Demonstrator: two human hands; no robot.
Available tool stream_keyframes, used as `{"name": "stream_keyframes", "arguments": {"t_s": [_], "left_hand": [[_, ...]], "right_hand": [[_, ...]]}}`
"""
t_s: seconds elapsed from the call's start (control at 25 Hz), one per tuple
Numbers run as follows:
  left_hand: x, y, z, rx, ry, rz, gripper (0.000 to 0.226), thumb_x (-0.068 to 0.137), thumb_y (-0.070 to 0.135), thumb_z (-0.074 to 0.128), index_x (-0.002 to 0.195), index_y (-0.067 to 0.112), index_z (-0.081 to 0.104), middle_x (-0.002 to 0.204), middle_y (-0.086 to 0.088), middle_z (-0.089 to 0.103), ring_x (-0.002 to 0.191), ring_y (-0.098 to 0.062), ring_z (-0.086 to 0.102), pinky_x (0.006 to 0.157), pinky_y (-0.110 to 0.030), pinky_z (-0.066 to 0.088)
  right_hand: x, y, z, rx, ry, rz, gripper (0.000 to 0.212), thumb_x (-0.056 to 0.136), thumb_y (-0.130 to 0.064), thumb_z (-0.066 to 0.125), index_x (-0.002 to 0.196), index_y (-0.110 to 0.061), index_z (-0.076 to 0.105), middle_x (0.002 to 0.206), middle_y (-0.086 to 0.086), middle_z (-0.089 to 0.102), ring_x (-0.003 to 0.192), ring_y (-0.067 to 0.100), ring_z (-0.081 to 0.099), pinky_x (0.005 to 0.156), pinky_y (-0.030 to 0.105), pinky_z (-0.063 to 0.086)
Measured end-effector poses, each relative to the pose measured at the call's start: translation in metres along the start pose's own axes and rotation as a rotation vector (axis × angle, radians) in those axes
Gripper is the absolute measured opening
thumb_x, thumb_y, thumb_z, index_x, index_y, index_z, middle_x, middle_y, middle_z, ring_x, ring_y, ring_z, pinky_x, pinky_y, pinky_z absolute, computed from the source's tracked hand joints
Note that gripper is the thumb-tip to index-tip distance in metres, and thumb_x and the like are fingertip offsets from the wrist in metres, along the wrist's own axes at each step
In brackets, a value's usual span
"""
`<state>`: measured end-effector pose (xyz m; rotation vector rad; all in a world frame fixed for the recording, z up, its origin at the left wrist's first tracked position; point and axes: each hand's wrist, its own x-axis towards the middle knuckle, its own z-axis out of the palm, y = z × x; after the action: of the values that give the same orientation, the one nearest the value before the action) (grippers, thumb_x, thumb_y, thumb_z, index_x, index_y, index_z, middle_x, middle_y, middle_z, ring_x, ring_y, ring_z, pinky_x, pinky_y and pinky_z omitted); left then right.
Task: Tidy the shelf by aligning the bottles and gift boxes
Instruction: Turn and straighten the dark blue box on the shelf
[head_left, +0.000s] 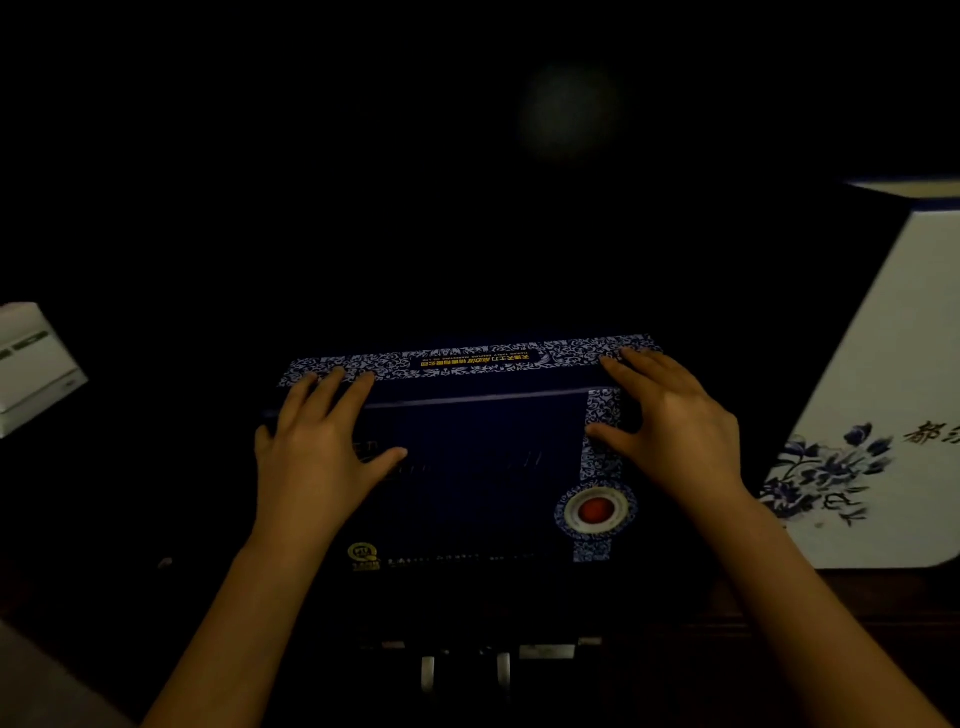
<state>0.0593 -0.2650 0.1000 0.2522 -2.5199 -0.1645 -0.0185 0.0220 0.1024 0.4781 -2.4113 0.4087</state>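
**Dark-blue gift box: alignment step in hand**

Dark-blue card with a blue-and-white scroll border forms the flat rectangular gift box (478, 457), which is taken as the landmark for all positions below. It stands at the centre of the view with its printed face toward the camera and its patterned top edge farthest from it. A red disc in a white ring (596, 509) is carried on the right part of its face.

The left hand (317, 441) is laid on the left end of the box, fingers spread over the top edge and thumb on the face. The right hand (670, 421) is laid likewise on the right end. Both are pressed flat against the box; no full clench around it is seen, and it cannot be told whether the box is being lifted or only steadied.

The step in hand is judged to be the squaring of this box. An even push or slide with both hands is called for next, so that the box is not skewed.

To the right of the box, just beside it, a tall white gift box with blue painted flowers (878, 395) is stood. Well to the left, a small white carton (31, 364) is seen, tilted. Below the box, a dark brown wooden shelf surface (727, 608) is faintly shown. No bottles can be made out. The room is very dark; only a dim pale glow (569, 111) is visible above the box.
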Motion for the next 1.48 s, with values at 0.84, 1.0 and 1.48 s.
{"name": "stream_keyframes", "arguments": {"t_s": [0.84,1.0,1.48], "left_hand": [[-0.090,0.161,-0.035,-0.146,-0.190,0.164,0.070,0.085,0.049,0.053,0.144,0.030,0.021,0.148,-0.002,0.038,0.130,-0.022,0.042,0.105,-0.044,0.038],[-0.138,0.280,-0.031,-0.308,-0.253,0.243,0.068,0.084,0.047,0.057,0.142,0.030,0.027,0.145,0.000,0.043,0.125,-0.022,0.046,0.100,-0.038,0.043],[-0.177,0.561,-0.008,-0.469,-0.308,0.524,0.067,0.080,0.050,0.059,0.140,0.036,0.030,0.137,0.005,0.050,0.117,-0.013,0.052,0.088,-0.025,0.044]], "right_hand": [[-0.098,0.072,-0.094,0.213,-0.226,-0.181,0.053,0.084,-0.040,0.057,0.132,-0.021,0.043,0.136,0.006,0.049,0.125,0.024,0.043,0.097,0.037,0.041],[-0.166,0.172,-0.167,0.178,-0.291,-0.100,0.050,0.082,-0.046,0.057,0.128,-0.030,0.044,0.130,-0.002,0.054,0.117,0.018,0.048,0.089,0.031,0.044],[-0.248,0.406,-0.297,0.114,-0.188,0.183,0.056,0.075,-0.048,0.063,0.126,-0.034,0.045,0.127,-0.008,0.055,0.115,0.011,0.050,0.081,0.026,0.042]]}}
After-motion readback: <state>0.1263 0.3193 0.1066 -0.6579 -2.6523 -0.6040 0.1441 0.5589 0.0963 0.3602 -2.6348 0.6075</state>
